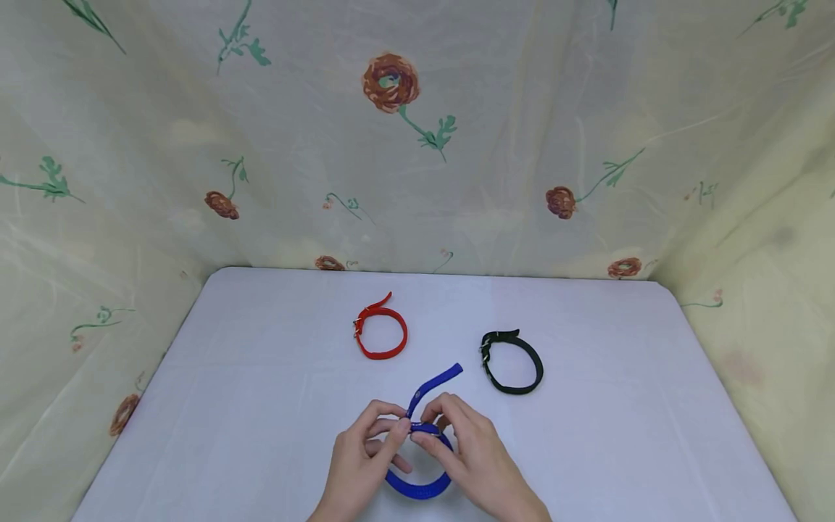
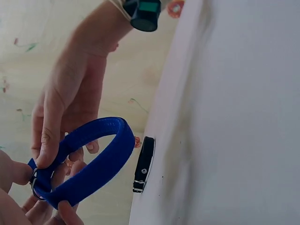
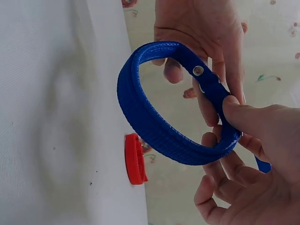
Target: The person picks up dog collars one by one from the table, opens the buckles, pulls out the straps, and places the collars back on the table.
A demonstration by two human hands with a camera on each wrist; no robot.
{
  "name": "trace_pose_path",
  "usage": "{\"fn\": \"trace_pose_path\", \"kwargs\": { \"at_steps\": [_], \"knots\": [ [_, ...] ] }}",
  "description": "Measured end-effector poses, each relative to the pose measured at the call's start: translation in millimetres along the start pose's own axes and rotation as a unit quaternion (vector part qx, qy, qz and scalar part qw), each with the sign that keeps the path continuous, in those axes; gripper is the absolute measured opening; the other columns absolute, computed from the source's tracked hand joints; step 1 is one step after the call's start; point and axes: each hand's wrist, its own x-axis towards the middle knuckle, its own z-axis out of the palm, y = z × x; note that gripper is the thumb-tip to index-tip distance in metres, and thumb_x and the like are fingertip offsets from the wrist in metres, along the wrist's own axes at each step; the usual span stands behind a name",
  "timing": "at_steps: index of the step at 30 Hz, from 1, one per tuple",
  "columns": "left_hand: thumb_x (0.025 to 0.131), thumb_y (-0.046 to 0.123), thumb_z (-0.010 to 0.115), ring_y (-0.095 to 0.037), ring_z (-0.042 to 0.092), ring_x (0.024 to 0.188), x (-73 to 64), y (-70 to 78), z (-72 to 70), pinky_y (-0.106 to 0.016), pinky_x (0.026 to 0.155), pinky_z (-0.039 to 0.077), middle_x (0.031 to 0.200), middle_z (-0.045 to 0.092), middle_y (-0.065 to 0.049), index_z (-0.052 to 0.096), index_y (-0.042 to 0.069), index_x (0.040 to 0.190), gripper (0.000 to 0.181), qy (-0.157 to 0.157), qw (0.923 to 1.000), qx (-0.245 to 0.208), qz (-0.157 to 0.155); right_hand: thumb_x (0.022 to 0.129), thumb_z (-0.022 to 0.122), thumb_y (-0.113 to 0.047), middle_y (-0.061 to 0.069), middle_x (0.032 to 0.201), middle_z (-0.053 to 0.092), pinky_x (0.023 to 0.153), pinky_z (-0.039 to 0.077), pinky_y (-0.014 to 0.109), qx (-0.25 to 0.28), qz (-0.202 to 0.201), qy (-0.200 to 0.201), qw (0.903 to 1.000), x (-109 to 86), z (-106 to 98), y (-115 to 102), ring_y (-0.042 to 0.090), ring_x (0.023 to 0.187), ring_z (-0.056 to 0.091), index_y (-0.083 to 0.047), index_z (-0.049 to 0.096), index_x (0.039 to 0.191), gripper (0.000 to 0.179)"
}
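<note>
The fingers of the left hand [image 1: 361, 455] and right hand [image 1: 478, 455], nearest the camera, both pinch the blue collar [image 1: 420, 491] close together by its metal fitting [image 2: 33, 183], with its loop raised above the bench [image 1: 261, 406]. Should either pinch slacken, the band could twist and its free strap end [image 1: 435, 385] slide back. Beyond, the black collar [image 1: 536, 364] might get nudged by a forward reach; the red collar [image 1: 387, 354], farther off, seems less exposed.

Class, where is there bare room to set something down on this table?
Bare: the table from its left edge to the red collar and left hand, and from the black collar and right hand to its right edge. Crowded: the near middle, where both hands hold the blue collar.
</note>
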Motion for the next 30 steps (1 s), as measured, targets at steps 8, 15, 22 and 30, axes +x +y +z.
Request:
{"fn": "trace_pose_path", "kwargs": {
  "at_steps": [8,15,22,30],
  "knots": [
    [0.11,0.044,0.06,-0.012,0.075,0.096,-3.1,-1.0,1.7,-0.021,0.083,0.056,0.115,0.083,-0.005,0.06,0.018,0.132,0.035,-0.003,0.9976,0.061,0.033,0.103,0.073,-0.039,-0.024,0.099,0.063,0.078,0.054,0.025,-0.031,-0.008,0.023,0.9992,-1.0,-1.7,-0.7,-0.003,0.089,0.058,-0.025,0.064,0.112,0.019],
    [0.111,0.039,0.061,-0.028,0.077,0.119,-0.2,-6.7,-1.3,-0.031,0.099,0.062,0.13,0.077,-0.016,0.043,0.004,0.141,0.05,-0.109,0.9752,-0.181,-0.066,0.099,0.079,-0.032,-0.024,0.096,0.063,0.079,0.055,0.027,-0.035,0.0,0.043,0.9984,0.2,-2.9,0.0,-0.003,0.089,0.058,-0.025,0.066,0.111,0.018],
    [0.112,0.021,0.06,-0.008,0.064,0.092,1.4,-7.7,0.5,-0.022,0.084,0.058,0.1,0.07,0.002,0.043,-0.001,0.138,0.038,-0.115,0.96,-0.244,-0.073,0.097,0.082,-0.024,-0.02,0.098,0.067,0.079,0.056,0.024,-0.055,-0.034,0.099,0.993,-0.1,-1.9,3.0,-0.004,0.09,0.061,-0.023,0.066,0.11,0.021],
    [0.114,0.03,0.055,-0.011,0.053,0.082,2.6,-2.1,0.6,-0.024,0.076,0.049,0.091,0.062,0.002,0.051,0.004,0.13,0.031,-0.114,0.9576,-0.244,-0.103,0.095,0.084,-0.024,-0.021,0.097,0.066,0.083,0.056,0.025,-0.051,-0.023,0.103,0.9931,0.6,-3.3,2.3,-0.004,0.092,0.061,-0.025,0.066,0.109,0.023]
  ]
}}
